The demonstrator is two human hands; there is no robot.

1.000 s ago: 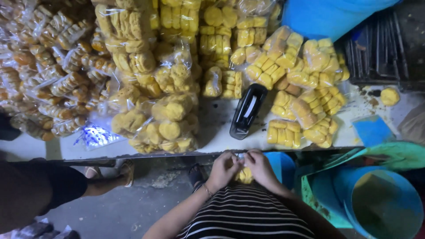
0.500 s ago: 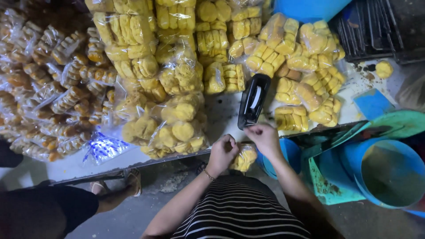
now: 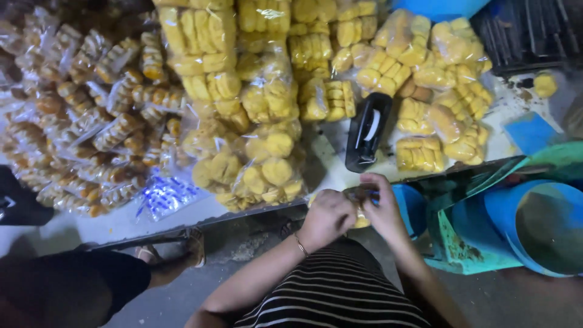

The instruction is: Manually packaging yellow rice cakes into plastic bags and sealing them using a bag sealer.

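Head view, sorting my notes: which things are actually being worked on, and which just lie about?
In hand:
- left hand and right hand, closed on a small clear bag of yellow snacks

Lying about:
- black sealing tool
- piled yellow snack bags
- brown snack bags
- blue tub
- another person's sandalled foot

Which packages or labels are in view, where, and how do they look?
Small clear bag: held between left hand and right hand, yellow pieces inside.
Yellow snack bags: heaped mid-table, clear plastic, pale round pieces.
Brown snack bags: heaped left, clear plastic.
Blue-printed empty bags: flat at the table edge.
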